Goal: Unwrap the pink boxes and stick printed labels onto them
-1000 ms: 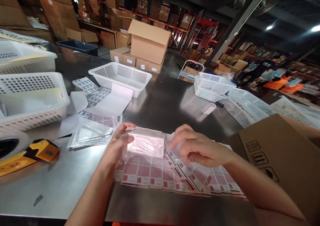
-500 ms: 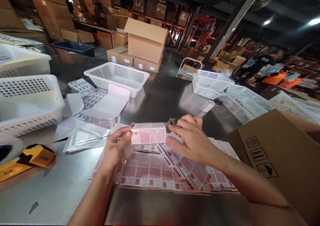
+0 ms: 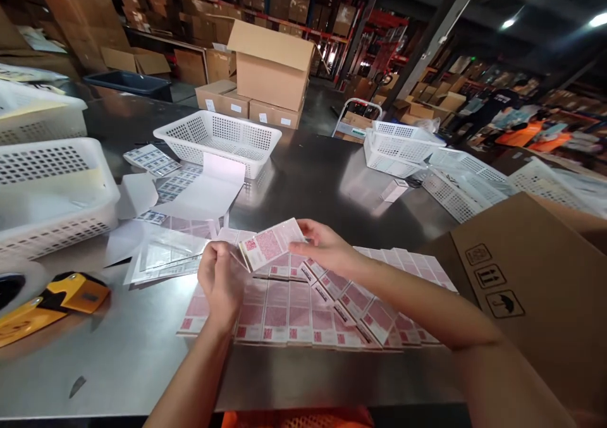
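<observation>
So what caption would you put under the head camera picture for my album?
Left hand and right hand hold a pink-printed box above rows of matching boxes.

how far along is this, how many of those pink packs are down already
Done: a row of pink packs already lies flat on the steel table; too overlapped to count. In hand: one more pink box, held between left hand and right hand above the row. Left: not visible.

Both forearms reach forward, converging; the left hand (image 3: 219, 281) pinches with curled fingers, and the right hand (image 3: 324, 247) grips with thumb and fingertips.
</observation>
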Demonstrator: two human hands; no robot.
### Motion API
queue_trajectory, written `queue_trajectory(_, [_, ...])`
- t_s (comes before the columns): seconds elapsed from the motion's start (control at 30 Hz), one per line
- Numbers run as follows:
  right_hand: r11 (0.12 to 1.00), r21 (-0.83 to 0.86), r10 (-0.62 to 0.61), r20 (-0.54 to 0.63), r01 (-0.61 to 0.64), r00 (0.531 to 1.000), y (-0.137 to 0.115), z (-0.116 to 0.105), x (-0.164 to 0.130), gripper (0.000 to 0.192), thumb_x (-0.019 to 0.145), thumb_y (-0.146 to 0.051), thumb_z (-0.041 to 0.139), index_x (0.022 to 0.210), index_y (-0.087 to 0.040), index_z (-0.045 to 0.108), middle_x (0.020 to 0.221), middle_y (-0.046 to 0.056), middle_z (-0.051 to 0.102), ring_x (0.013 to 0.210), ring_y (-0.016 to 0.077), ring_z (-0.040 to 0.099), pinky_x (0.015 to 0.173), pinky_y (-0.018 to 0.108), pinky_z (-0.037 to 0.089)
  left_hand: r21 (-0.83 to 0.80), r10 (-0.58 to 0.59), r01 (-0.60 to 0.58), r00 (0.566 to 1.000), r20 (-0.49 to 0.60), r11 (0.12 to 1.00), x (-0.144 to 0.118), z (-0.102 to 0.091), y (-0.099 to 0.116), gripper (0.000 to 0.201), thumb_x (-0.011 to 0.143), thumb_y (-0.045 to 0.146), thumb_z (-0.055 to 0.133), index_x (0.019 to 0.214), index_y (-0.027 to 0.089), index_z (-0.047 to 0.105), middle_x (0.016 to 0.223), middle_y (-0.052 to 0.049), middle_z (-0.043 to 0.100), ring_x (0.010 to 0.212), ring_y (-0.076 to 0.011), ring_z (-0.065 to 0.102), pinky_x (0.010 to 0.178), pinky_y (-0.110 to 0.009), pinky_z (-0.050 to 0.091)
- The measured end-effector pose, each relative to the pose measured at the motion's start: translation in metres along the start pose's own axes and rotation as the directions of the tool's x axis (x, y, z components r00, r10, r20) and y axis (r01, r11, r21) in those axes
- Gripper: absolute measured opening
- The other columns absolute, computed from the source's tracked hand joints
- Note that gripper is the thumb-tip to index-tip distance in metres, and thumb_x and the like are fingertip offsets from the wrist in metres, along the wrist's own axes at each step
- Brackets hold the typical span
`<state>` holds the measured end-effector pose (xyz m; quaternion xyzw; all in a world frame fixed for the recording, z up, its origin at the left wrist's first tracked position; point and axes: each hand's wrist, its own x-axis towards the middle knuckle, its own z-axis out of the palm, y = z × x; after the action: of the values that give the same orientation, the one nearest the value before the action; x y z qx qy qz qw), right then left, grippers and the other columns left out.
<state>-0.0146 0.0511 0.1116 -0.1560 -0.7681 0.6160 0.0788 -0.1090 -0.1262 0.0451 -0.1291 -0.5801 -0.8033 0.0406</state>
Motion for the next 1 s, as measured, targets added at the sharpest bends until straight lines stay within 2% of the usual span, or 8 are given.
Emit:
queue_trajectory(0.1, [0.97,0.231,0.069,0.02,-0.071,0.997,-0.001,-0.001,0.006,0.057,0.052,-0.037,0.093,0.097,-0.021,0.062,0.101,0.004,0.07,0.093,0.0202,0.066,0.084,0.037,0.053,-0.054,-0.017,0.022,0.997,0.081,0.998,-0.004,0.002,0.006,0.037,0.076,0.045,0.074,0.074,0.021,0.045,0.066,0.006,0.049,0.059,-0.01,0.047,0.06,-0.023,0.039])
queue_trajectory(0.2, [0.967,0.254,0.036,-0.029,-0.027,0.999,-0.006,-0.007,0.011,0.057,0.052,-0.037,0.091,0.097,-0.023,0.06,0.096,0.001,0.07,0.091,0.0189,0.066,0.084,0.035,0.052,-0.123,-0.032,0.049,0.99,0.134,0.991,-0.005,0.003,0.012,0.037,0.074,0.032,0.079,0.069,0.021,0.044,0.065,0.006,0.048,0.058,-0.0087,0.045,0.058,-0.022,0.038])
queue_trajectory(0.47, [0.994,0.104,0.004,-0.2,0.017,0.98,0.016,-0.067,0.042,0.044,0.07,-0.048,0.074,0.104,-0.027,0.055,0.093,-0.001,0.07,0.09,0.0178,0.068,0.082,0.034,0.053,-0.163,0.143,-0.166,0.979,-0.142,0.973,0.017,-0.013,0.023,0.033,0.07,0.017,0.064,0.066,0.022,0.032,0.059,0.009,0.034,0.051,-0.0078,0.036,0.051,-0.021,0.036])
queue_trajectory(0.6, [0.99,-0.141,0.021,-0.083,-0.033,0.996,0.044,-0.084,0.047,0.034,0.075,-0.05,0.07,0.092,-0.021,0.063,0.081,0.002,0.07,0.076,0.0191,0.067,0.075,0.038,0.054,0.078,0.226,-0.228,0.974,0.037,0.971,0.005,-0.008,0.023,0.015,0.07,0.013,0.064,0.071,0.021,0.051,0.07,0.003,0.057,0.067,-0.0129,0.055,0.066,-0.026,0.045])
queue_trajectory(0.73, [0.895,-0.446,0.029,0.061,0.002,0.998,0.051,-0.081,0.037,0.026,0.087,-0.043,0.067,0.085,-0.017,0.068,0.091,0.004,0.071,0.087,0.0191,0.067,0.085,0.039,0.054,0.286,0.416,-0.507,0.85,0.324,0.813,-0.007,-0.003,0.024,0.01,0.071,0.015,0.064,0.078,0.021,0.059,0.118,-0.009,0.062,0.109,-0.0251,0.063,0.096,-0.039,0.046])
queue_trajectory(0.8, [0.819,-0.573,0.045,0.081,0.01,0.996,0.051,-0.085,0.037,0.023,0.092,-0.038,0.064,0.093,-0.015,0.069,0.103,0.005,0.07,0.096,0.0187,0.066,0.089,0.04,0.054,0.347,0.364,-0.492,0.854,0.372,0.799,-0.008,-0.004,0.023,0.015,0.078,0.02,0.06,0.092,0.021,0.062,0.124,-0.01,0.062,0.107,-0.0244,0.065,0.095,-0.039,0.048])
queue_trajectory(0.9, [0.678,-0.73,0.034,-0.086,-0.086,0.996,0.051,-0.114,0.045,0.025,0.096,-0.036,0.061,0.11,-0.016,0.065,0.117,0.008,0.065,0.104,0.0203,0.064,0.092,0.042,0.054,0.534,0.16,-0.326,0.929,0.334,0.78,-0.006,-0.007,0.022,0.042,0.082,0.027,0.06,0.124,0.023,0.059,0.096,-0.002,0.073,0.068,-0.0144,0.064,0.069,-0.028,0.049])
queue_trajectory(1.0, [0.52,-0.789,-0.052,-0.412,-0.328,0.91,0.056,-0.17,0.051,0.032,0.096,-0.036,0.06,0.122,-0.017,0.061,0.129,0.01,0.059,0.114,0.0244,0.06,0.097,0.048,0.051,0.611,0.134,-0.313,0.938,0.32,0.727,-0.008,-0.011,0.018,0.033,0.083,0.031,0.061,0.115,0.024,0.067,0.082,0.002,0.071,0.062,-0.0129,0.062,0.062,-0.025,0.047])
